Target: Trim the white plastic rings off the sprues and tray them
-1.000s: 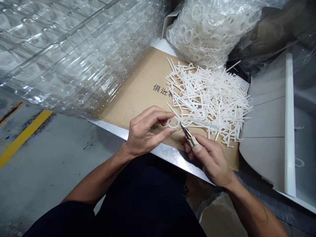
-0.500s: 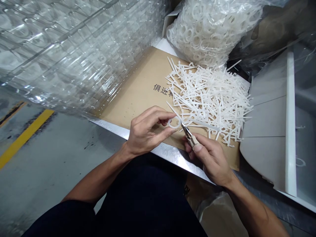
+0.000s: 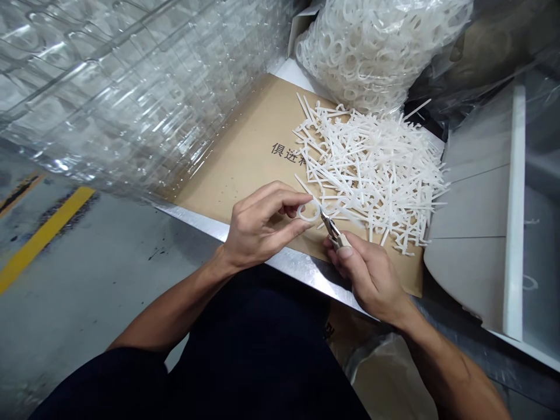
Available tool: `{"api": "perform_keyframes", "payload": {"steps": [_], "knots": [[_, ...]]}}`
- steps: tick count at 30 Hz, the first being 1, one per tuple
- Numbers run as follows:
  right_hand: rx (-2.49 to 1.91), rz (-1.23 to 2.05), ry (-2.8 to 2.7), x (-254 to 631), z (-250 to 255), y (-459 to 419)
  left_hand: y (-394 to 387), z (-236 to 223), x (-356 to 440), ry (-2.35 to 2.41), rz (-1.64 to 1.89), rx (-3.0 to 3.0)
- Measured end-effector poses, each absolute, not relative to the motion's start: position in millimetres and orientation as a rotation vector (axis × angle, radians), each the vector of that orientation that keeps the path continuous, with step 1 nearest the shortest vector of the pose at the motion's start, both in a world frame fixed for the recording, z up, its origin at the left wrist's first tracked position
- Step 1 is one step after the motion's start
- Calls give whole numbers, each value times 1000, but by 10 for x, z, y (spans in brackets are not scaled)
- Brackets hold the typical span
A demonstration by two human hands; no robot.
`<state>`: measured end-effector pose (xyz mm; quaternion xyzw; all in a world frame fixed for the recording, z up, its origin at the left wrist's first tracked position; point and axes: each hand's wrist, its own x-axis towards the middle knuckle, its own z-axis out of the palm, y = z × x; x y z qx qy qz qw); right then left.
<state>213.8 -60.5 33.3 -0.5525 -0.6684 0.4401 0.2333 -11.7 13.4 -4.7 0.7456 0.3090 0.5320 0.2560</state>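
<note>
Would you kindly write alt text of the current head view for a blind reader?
A person's left hand pinches a white ring while the right hand holds cutters, tips at the ring's edge. Beyond, a heap of thin white pieces lies on brown cardboard, clear plastic packaging to the left, bagged rings behind.

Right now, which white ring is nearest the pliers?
The ring held in your left hand, right by the tip of the pliers. The bagged rings sit farther back, beyond the white sticks.
</note>
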Motion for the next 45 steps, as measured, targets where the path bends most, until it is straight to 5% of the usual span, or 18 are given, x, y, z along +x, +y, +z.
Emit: {"api": "perform_keyframes", "payload": {"steps": [15, 45], "knots": [[-1093, 1553, -1021, 2065, 154, -496, 131, -12, -118, 737, 1193, 1972], [-1156, 1416, -1163, 2049, 162, -562, 7, -7, -29, 566, 1073, 2010]]}}
